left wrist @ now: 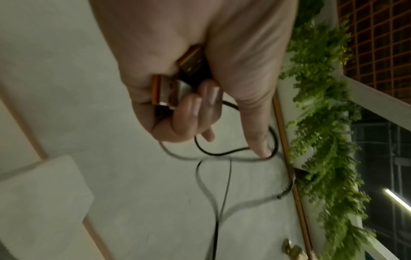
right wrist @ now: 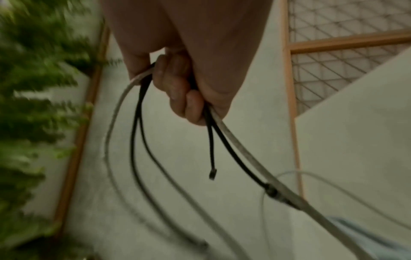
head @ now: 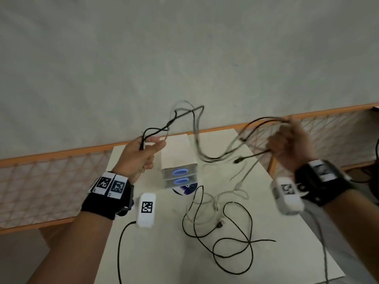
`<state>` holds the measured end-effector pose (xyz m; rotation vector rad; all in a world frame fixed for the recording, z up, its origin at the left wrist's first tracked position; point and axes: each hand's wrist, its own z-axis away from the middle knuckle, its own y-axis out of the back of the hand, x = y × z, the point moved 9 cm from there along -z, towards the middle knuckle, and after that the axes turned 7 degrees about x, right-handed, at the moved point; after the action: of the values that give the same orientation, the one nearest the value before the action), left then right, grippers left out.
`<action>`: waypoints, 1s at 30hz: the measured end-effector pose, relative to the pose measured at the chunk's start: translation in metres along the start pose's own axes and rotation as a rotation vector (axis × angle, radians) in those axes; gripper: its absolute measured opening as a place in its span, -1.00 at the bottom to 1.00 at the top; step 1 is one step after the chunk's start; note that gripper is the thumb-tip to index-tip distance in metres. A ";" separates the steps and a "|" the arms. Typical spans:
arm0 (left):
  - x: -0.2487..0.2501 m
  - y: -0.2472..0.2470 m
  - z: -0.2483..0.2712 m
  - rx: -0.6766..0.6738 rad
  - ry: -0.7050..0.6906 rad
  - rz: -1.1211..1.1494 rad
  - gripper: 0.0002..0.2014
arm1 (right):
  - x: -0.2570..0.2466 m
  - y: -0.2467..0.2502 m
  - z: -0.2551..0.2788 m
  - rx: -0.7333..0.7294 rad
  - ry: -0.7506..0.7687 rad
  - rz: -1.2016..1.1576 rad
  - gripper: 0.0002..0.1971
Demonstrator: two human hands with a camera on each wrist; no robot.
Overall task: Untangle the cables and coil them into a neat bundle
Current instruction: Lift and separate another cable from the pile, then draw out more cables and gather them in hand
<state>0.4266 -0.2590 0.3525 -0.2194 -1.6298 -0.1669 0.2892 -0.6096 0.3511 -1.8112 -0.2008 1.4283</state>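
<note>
Black and white cables hang in the air between my two raised hands. My left hand grips one end of them; its wrist view shows two USB plugs clamped in my curled fingers, with cable loops trailing past the thumb. My right hand is closed on a bunch of black and white strands, and a small black plug dangles below it. More cable, a black one and a pale one, lies in loose loops on the white table.
Two stacked clear boxes with blue oval openings stand mid-table over a round printed disc. An orange-framed mesh railing runs behind the table. A grey wall fills the background, and green foliage hangs off to the side.
</note>
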 end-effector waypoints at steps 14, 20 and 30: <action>-0.029 0.037 -0.007 0.121 0.172 0.309 -0.59 | 0.105 0.176 0.007 0.474 -0.229 1.214 -0.88; -0.048 0.019 0.010 0.066 0.189 0.119 -0.58 | 0.228 0.165 0.065 0.298 -0.689 1.649 -0.43; -0.058 0.011 0.016 0.087 0.202 0.037 -0.60 | 0.319 0.064 0.079 -0.167 -0.689 1.507 -0.43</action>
<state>0.4178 -0.2465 0.2936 -0.1602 -1.4284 -0.0867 0.3099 -0.4330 0.0680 -1.4027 0.9345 3.0841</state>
